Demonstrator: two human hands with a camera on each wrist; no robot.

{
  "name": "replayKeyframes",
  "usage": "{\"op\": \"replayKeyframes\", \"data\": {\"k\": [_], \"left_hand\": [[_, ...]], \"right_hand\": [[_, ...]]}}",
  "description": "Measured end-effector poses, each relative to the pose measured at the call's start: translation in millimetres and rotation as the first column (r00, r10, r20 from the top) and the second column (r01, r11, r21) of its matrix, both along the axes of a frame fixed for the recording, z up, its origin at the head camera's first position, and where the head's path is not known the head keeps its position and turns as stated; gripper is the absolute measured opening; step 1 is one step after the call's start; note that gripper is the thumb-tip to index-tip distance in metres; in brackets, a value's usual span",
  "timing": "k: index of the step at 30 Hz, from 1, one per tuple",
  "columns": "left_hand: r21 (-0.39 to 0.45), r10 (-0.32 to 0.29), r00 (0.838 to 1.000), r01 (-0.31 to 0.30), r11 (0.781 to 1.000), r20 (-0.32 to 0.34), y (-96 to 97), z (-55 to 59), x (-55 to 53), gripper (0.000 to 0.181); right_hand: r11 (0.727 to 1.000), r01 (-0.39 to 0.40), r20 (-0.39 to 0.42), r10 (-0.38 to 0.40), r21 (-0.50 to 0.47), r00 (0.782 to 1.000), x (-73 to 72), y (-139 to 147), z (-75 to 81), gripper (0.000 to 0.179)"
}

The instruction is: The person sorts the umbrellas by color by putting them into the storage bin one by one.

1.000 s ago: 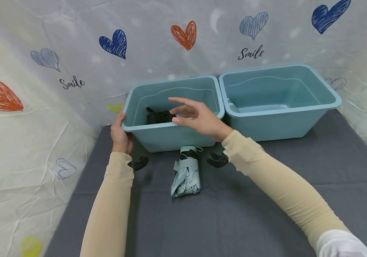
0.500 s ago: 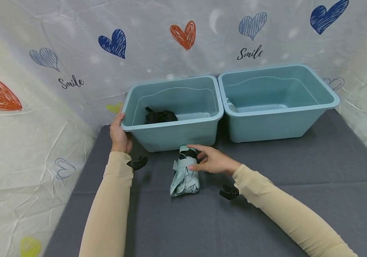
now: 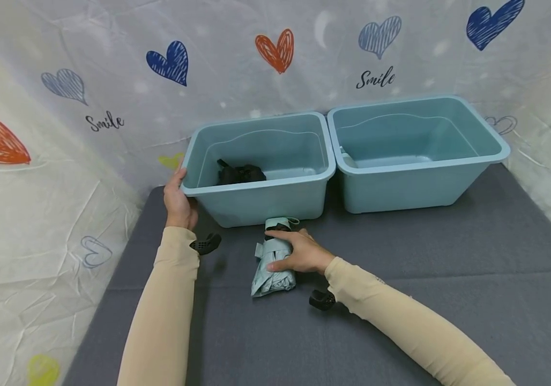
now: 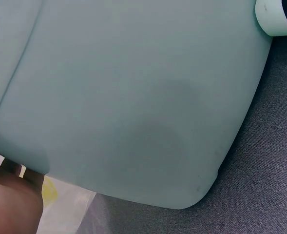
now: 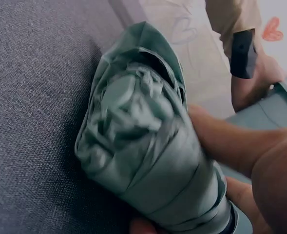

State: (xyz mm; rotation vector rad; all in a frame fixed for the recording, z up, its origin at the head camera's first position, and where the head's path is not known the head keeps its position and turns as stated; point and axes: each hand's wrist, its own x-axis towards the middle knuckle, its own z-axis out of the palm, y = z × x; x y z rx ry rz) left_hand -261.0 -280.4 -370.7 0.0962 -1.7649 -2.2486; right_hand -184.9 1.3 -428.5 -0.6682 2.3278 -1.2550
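Observation:
On the dark cloth lies a folded pale blue-green umbrella (image 3: 272,281), its handle end by the front of the left bin (image 3: 261,206). My right hand (image 3: 304,252) grips it from the right, thumb and fingers spread around its wrapped body. The right wrist view shows the bunched fabric of the umbrella (image 5: 158,165) close up, the thumb along one side and a fingertip at the opposite side. My left hand (image 3: 179,203) holds the bin's left end at the rim; in the left wrist view its fingers are partly hidden. A black crumpled bundle (image 3: 240,175) lies inside that bin.
A second blue-green bin (image 3: 401,185) stands right beside the first, with a small pale object (image 3: 348,158) at its inner left. Behind both hangs a printed cloth (image 3: 227,64) with hearts. Dark grey cloth (image 3: 401,300) covers the table.
My right hand has come down from above the left bin to the umbrella and taken hold of it. The umbrella has shifted slightly left. My left hand stays at the bin's rim.

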Motion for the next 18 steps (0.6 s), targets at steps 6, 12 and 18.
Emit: {"op": "replayKeyframes", "data": {"k": [6,12,18], "left_hand": [[0.018,-0.008,1.0,0.007,1.0,0.009,-0.2,-0.1,-0.5,0.054],[0.013,-0.001,1.0,0.0,1.0,0.02,-0.7,2.0,-0.4,0.053],[0.003,0.005,1.0,-0.005,1.0,0.028,-0.3,3.3,1.6,0.053]], "right_hand": [[0.997,-0.048,0.003,0.048,0.052,0.999,1.1,-8,2.1,0.08],[0.999,-0.049,-0.008,0.049,-0.016,0.999,5.1,-15,0.0,0.081],[0.977,-0.086,-0.021,0.083,-0.194,0.996,8.6,-4,2.4,0.083]]}}
